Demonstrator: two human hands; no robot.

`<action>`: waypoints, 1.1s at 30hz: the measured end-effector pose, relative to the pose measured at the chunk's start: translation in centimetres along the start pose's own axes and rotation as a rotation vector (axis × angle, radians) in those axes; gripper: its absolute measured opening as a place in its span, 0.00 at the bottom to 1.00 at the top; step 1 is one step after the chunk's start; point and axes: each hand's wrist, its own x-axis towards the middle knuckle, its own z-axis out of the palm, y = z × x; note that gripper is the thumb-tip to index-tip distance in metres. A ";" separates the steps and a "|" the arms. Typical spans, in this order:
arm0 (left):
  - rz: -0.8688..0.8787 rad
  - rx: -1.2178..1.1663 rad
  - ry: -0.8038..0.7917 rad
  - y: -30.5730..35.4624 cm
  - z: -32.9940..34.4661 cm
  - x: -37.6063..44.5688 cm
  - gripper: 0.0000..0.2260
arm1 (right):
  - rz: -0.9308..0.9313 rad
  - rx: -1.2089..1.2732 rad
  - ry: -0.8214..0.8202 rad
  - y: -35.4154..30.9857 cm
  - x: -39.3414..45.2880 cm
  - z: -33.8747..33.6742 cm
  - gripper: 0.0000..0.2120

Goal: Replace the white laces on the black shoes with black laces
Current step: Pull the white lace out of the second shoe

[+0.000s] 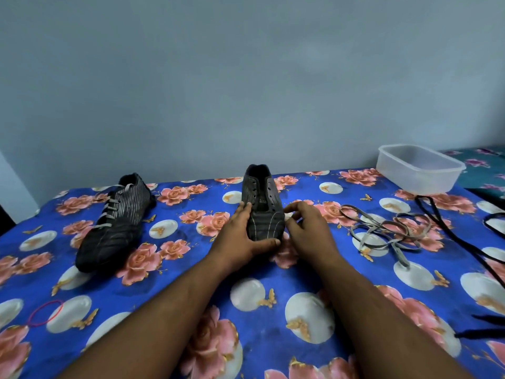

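Head view, looking down over a blue floral sheet [191, 291]. Dead centre: unlaced black shoe [263, 206], toe toward the camera, heel toward the grey wall [246, 77], eyelets bare. Left hand [240, 236] cupped round the toe, fingers laid along the near side, thumb hooked under the tip, so gripping the shoe. Right hand [306, 228] just beside the other flank, fingers loosely curled and holding nothing, fingertips close to the upper; contact impossible to judge. Off to the left, well apart: second black shoe [117, 222], white lace threaded through it, lying at an angle. To the right of the hands: loose pile of white lace [388, 231], removed and tangled on the sheet. Further right: black laces [448, 228] trailing toward the right edge, one strand running out of frame. Far right corner by the wall: clear plastic tub [420, 168], sitting at the sheet's back edge. Near left: pink elastic band [45, 313]. Open sheet between the two shoes and in front of both forearms.
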 end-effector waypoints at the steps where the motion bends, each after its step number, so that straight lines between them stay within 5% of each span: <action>1: -0.005 -0.014 -0.014 -0.1 0.1 1.4 0.51 | 0.004 0.000 0.002 0.2 0.1 0.1 0.07; 14: -0.045 -0.050 -0.050 -0.6 1.8 7.8 0.58 | -0.006 -0.091 -0.041 -0.2 -0.5 0.4 0.03; 18: 0.058 0.120 -0.072 -2.0 -0.4 5.1 0.54 | -0.193 -0.041 -0.072 -1.4 -1.4 0.5 0.07; 22: 0.125 0.269 0.045 -3.8 -4.7 0.9 0.47 | -0.437 -0.075 -0.364 -2.0 -2.5 2.0 0.18; 27: 0.178 0.509 0.295 -6.6 -11.4 -4.4 0.39 | -0.500 -0.534 -0.542 -1.9 -2.8 3.4 0.29; 33: -0.149 0.665 0.492 -11.1 -16.8 -8.2 0.38 | -0.421 -0.673 -0.572 -4.3 -2.5 3.8 0.27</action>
